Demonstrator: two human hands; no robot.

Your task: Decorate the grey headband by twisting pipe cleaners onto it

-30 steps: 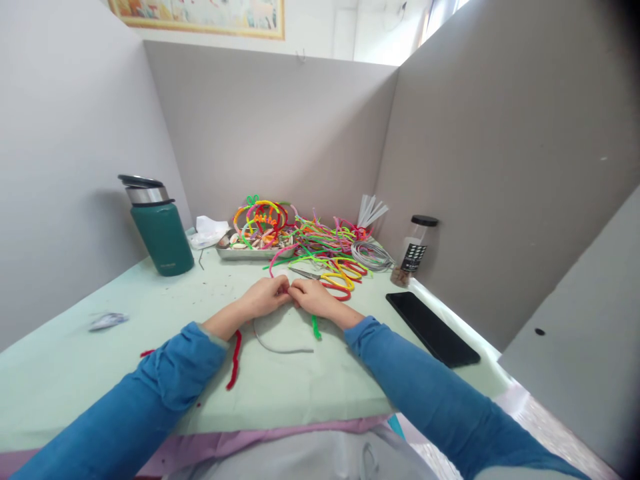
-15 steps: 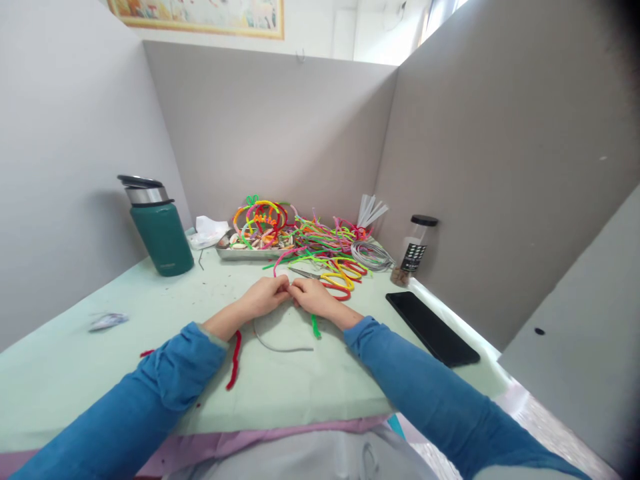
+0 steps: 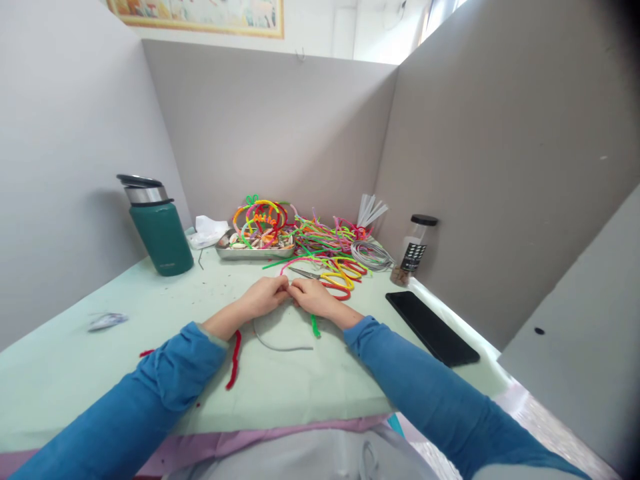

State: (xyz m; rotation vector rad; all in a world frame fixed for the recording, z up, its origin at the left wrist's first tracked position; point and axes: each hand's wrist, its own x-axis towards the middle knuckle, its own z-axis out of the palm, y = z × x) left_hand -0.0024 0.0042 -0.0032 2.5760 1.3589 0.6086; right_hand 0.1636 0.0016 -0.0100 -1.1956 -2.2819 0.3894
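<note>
As two hands meet low over the pale green surface (image 3: 350,373), a pink fuzzy stem (image 3: 284,267) rises from the fingers toward twelve o'clock, its visible length bending toward two. The left hand (image 3: 264,298), nearer the stem's visible base, has its fingers clenched on it; whether the right hand (image 3: 314,297), fingers bent alongside, grips it too cannot be told. Scissors (image 3: 313,275) lie at two o'clock.

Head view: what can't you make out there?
In the head view:
Near end of pink strand: hidden by left hand and right hand.
Top of green strip: behind right hand.
Jar label print: too small.
Framed picture, top: cut off by upper edge.
</note>
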